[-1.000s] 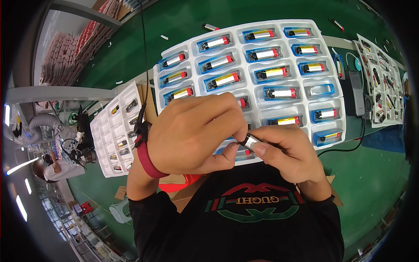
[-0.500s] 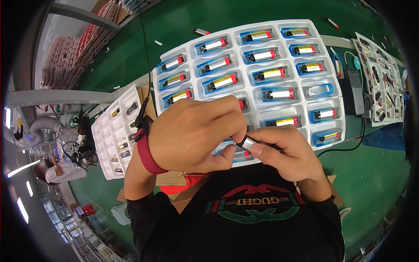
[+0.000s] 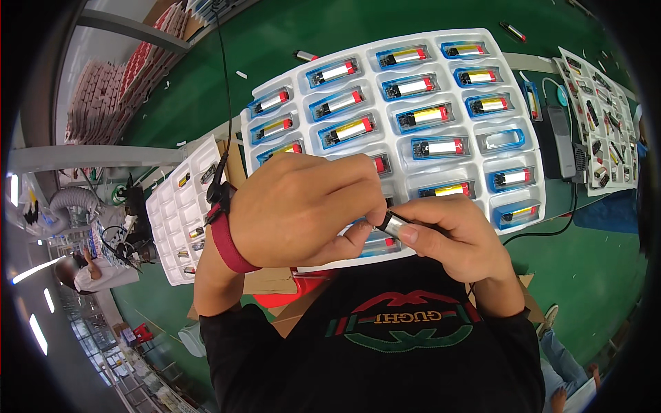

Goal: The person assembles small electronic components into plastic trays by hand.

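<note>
Both my hands meet over the near edge of a white plastic tray (image 3: pixel 403 153). My right hand (image 3: pixel 458 237) pinches a small silver battery cell (image 3: pixel 395 224) with a black end, thumb on its side. My left hand (image 3: pixel 306 210), back upward, has its thumb and fingers closed at the black end; whatever lies between its fingertips is hidden. A red wristband (image 3: pixel 228 242) with a black cord circles my left wrist. In the tray's pockets sit several battery assemblies (image 3: pixel 428 115) with silver or yellow cells and red ends in clear-blue cases. One blue case (image 3: pixel 504 140) has no cell.
A smaller white tray (image 3: pixel 177 237) with loose parts stands at left, another parts tray (image 3: pixel 606 131) at far right. A dark power box (image 3: pixel 559 141) with a cable sits beside the main tray. Loose cells lie on the green surface beyond. Another person (image 3: pixel 566 368) appears at lower right.
My hands stay together at the silver cell, with only slight shifts of the fingers. The view has tilted a little, and another person's legs have come in at lower right.
</note>
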Demonstrator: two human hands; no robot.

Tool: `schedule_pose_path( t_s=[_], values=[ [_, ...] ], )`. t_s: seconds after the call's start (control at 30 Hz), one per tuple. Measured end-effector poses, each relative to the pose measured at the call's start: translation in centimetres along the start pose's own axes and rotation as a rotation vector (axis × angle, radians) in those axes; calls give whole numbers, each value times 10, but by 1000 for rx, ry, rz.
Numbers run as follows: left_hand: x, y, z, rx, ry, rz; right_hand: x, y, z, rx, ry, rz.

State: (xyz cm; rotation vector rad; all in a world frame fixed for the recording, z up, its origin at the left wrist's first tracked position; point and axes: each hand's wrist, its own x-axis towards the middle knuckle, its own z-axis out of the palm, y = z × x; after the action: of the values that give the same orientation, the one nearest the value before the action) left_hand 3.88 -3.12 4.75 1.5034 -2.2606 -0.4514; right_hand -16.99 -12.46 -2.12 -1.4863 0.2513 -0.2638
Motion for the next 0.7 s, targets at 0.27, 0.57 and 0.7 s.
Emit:
schedule_pose_path(
  t_s=[0.27,0.57,0.7],
  values=[
    [0,5,1,69,10,-3,1,4,0,-4,5,-41],
    [1,5,8,160,104,56,-1,1,-2,-5,10,-20],
    [3,10,10,252,95,21,-1,4,-2,39,11,-4]
  ],
)
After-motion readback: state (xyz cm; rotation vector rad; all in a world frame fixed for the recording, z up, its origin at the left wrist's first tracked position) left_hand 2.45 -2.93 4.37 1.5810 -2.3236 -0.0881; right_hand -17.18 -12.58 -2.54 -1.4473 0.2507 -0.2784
